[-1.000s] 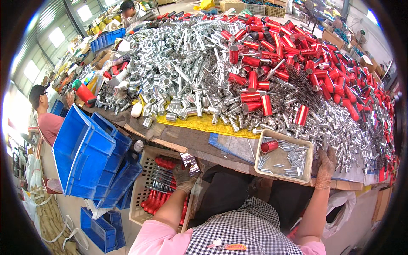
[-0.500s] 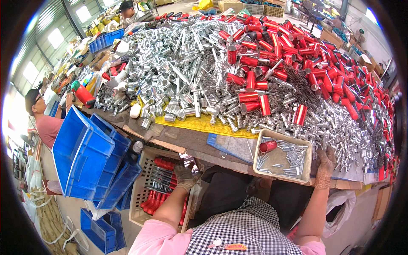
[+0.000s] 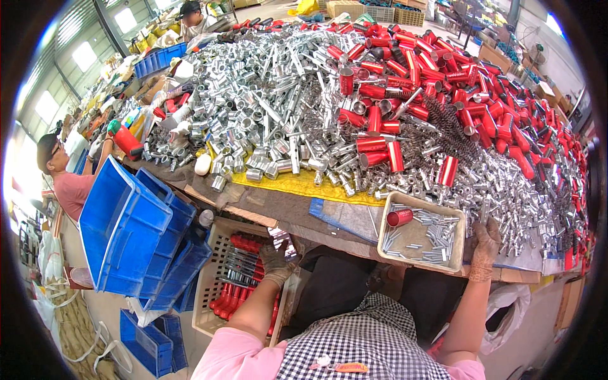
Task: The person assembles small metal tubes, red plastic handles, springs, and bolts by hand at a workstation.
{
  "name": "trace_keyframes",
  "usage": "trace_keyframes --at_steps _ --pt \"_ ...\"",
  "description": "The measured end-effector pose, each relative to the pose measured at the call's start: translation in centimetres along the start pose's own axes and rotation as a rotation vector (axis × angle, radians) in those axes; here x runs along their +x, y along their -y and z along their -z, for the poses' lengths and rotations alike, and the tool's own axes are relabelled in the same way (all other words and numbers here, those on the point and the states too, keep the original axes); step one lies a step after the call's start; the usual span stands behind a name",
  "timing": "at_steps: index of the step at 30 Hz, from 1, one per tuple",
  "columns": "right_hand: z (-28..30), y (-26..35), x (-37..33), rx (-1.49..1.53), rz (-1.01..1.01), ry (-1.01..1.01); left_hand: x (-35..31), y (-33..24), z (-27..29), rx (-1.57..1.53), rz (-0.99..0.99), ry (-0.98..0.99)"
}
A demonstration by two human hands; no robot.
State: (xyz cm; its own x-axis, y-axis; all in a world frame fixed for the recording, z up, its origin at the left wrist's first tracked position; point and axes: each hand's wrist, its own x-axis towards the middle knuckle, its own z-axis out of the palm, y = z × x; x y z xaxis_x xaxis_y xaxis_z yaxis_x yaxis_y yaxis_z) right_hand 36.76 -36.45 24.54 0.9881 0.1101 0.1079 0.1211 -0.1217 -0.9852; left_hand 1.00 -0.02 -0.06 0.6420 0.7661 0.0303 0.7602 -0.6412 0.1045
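My left hand (image 3: 276, 263), in a grey work glove, is closed around a shiny, metallic-looking piece (image 3: 281, 242) over the rim of a cream plastic crate (image 3: 215, 253). Its exact kind does not show. In that crate lie red-handled tools (image 3: 233, 297) with metal shafts. My right hand (image 3: 486, 246), gloved too, is at the table's front edge beside a cream tray (image 3: 420, 261); its fingers close on a slim silver metal part (image 3: 486, 209) that stands up from them. The tray holds small metal pins (image 3: 437, 237) and one red sleeve (image 3: 399, 218).
A big heap of silver metal fittings (image 3: 253, 107), red sleeves (image 3: 392, 155) and dark springs (image 3: 443, 120) covers the table. Stacked blue bins (image 3: 120, 234) stand to the left. Another person (image 3: 66, 171) works at far left, and a second (image 3: 191, 22) sits behind the heap.
Both my hands stay where they were, with hardly any movement. The person at far left has shifted a hand slightly.
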Motion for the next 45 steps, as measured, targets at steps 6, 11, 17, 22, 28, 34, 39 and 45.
trace_keyframes --at_steps 6,11,17,22,28,34,39,45 --pt "0.0 0.2 -0.1 0.009 -0.012 0.014 0.2 -0.4 0.9 0.008 0.041 0.192" --pt "0.5 -0.6 0.3 0.002 0.002 0.000 1.1 -1.9 3.7 -0.052 0.086 0.262" --pt "0.4 -0.6 0.4 0.013 0.010 0.022 0.2 -0.2 1.3 -0.037 0.099 0.223" --pt "0.4 -0.8 0.3 0.010 0.007 0.003 0.5 -0.7 1.3 0.047 0.065 0.337" --pt "-0.1 0.4 -0.1 -0.008 -0.034 0.008 -0.3 0.2 -0.4 0.125 -0.028 -0.013" --pt "1.1 -1.2 0.3 0.033 -0.015 -0.016 0.6 -2.0 3.4 -0.149 0.072 0.220" --pt "-0.1 0.6 -0.6 0.048 -0.015 -0.033 0.0 -1.1 3.3 -0.237 -0.037 -0.152" --pt "0.3 0.7 -0.5 0.024 -0.041 0.014 -1.2 -2.6 5.2 -0.298 -0.039 -0.361"
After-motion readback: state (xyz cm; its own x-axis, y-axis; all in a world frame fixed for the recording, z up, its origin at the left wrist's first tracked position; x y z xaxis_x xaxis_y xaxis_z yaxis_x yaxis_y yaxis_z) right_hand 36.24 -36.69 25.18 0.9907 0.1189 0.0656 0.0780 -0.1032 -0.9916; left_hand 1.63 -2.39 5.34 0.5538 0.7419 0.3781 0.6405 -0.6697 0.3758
